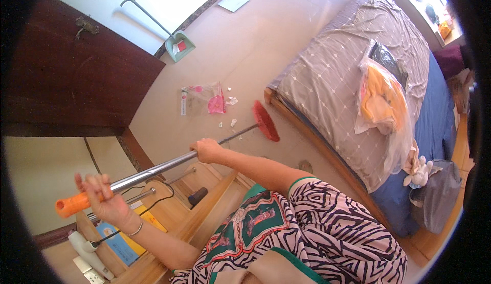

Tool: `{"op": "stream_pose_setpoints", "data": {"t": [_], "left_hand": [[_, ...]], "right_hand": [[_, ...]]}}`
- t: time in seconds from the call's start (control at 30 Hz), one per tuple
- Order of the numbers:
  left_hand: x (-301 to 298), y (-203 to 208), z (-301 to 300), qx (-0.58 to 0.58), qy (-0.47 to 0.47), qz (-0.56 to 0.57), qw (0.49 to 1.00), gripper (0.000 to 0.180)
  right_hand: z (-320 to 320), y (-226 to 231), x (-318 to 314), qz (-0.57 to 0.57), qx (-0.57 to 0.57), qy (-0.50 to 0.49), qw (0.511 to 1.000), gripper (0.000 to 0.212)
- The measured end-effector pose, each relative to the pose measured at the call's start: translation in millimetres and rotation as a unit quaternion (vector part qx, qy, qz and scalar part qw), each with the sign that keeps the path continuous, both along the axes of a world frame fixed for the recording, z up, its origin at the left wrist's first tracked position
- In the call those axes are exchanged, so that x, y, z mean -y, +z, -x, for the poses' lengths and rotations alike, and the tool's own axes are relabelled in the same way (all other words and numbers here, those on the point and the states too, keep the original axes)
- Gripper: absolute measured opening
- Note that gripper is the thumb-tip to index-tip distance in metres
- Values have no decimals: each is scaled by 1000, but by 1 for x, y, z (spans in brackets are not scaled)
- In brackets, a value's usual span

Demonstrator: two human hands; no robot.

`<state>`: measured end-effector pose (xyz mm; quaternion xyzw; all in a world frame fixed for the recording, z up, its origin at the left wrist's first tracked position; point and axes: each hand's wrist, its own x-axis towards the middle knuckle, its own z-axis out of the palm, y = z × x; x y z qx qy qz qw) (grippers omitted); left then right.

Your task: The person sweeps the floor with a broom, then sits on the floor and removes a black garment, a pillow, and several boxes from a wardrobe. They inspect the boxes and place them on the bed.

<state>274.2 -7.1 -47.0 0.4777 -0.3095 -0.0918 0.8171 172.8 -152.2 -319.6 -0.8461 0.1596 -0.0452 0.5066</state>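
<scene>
Metal-shafted broom (158, 169): your left hand (106, 203) curls loosely round its orange grip (73, 205), right hand (208, 150) wraps tight farther right.

The hands (208, 151) hide parts of the broom handle (153, 171), and the white scraps (232, 101) are too small to identify.

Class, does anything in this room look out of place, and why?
Yes: a part-pink plastic wrapper and small white scraps lie loose on the floor, near the red broom head. They look like litter, scattered in the open rather than in the green dustpan.
</scene>
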Motion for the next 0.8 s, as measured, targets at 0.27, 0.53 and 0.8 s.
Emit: {"op": "stream_pose_setpoints", "data": {"t": [0.27,0.53,0.8], "left_hand": [[-19,74,3,121,137,28,983,33],[42,11,-5,-20,38,-71,997,26],[99,53,21,94,-40,-113,988,12]], "right_hand": [[-24,54,-23,11,103,-39,994,14],[17,4,9,-56,-39,-50,996,20],[-20,3,31,-109,151,-114,976,17]]}}
